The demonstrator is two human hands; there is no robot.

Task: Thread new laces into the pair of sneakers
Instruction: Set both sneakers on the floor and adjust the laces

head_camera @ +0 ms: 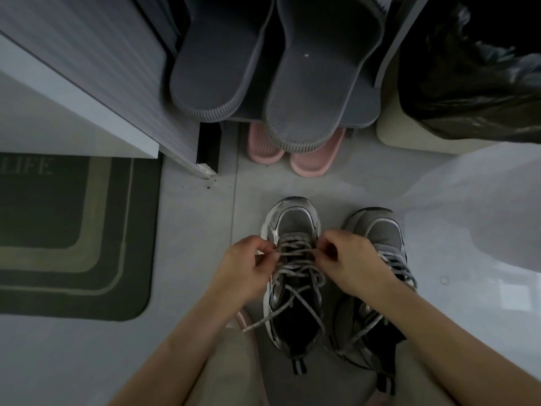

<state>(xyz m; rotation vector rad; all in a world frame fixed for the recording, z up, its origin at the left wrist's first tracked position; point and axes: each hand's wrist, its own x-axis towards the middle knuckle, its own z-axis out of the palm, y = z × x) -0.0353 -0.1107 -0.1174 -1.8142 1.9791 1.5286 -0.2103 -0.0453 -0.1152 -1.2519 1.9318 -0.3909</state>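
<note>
Left hand (248,268) and right hand (348,259) each grip, pinching, the lace (295,253) across the left sneaker (295,218); right sneaker (383,230) just beside it.

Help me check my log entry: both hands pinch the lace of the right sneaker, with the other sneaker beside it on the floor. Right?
Not quite. The head view shows the left hand and right hand pinching the lace of the left sneaker, not the right one. The right sneaker stands beside it on the floor.
</note>
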